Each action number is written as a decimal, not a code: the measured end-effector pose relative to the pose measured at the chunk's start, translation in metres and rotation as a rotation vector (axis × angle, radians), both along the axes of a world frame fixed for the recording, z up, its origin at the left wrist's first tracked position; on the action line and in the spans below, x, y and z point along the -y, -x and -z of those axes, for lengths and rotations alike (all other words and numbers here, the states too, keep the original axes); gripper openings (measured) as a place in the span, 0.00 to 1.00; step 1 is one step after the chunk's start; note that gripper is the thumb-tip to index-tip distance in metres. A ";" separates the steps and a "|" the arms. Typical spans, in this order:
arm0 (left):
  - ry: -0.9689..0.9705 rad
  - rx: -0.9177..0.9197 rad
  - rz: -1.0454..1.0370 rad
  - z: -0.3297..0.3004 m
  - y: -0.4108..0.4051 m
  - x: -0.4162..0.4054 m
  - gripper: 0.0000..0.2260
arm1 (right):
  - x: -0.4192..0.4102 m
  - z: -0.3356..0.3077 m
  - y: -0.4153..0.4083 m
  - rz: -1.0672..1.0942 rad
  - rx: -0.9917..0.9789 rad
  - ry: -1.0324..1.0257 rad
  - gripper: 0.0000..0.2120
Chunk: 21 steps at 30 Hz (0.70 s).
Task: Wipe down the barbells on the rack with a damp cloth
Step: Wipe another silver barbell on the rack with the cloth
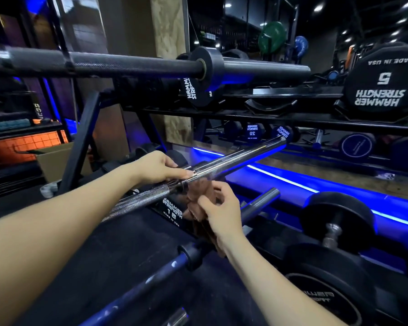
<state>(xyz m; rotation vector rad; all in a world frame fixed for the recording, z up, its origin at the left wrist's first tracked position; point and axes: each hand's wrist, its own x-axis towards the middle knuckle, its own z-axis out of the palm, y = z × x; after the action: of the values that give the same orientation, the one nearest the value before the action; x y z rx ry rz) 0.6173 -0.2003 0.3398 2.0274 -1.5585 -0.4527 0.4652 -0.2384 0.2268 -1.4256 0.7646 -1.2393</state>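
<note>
The left hand [159,167] curls over the chrome bar [224,162] at its collar, steadying it above the rack [80,142]. The right hand [219,208] pinches a brown cloth [198,196] bunched just under the bar. Wiping looks about to start: next, wrap the cloth around the sleeve and slide outward.

Dim gym lit by blue floor strip lights [292,182] and small ceiling spots, glare streaking the chrome bar [233,158], right hand [222,208] motion-blurred, wide-angle bending at edges.
</note>
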 end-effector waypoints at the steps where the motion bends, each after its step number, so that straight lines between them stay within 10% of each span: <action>1: 0.001 -0.009 -0.008 0.001 -0.001 -0.001 0.23 | 0.001 0.006 0.001 -0.004 -0.084 0.010 0.14; 6: 0.002 0.077 -0.019 0.008 -0.002 0.000 0.34 | 0.001 0.012 0.005 -0.019 -0.234 0.016 0.13; 12: 0.287 0.481 -0.064 0.010 0.039 -0.010 0.16 | 0.015 -0.026 0.053 0.028 -0.074 -0.206 0.06; 16: 0.326 0.284 0.075 0.023 0.071 -0.020 0.21 | 0.012 -0.049 0.082 -0.095 -0.029 -0.308 0.08; 21: 0.138 -0.458 0.117 0.049 0.102 -0.026 0.14 | 0.015 -0.067 0.100 -0.165 0.012 -0.400 0.08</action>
<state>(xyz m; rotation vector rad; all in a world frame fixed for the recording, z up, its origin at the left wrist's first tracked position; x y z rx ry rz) 0.5149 -0.1739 0.2904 1.5927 -1.3811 -0.7700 0.3649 -0.2532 0.2935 -1.1267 0.8164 -0.9063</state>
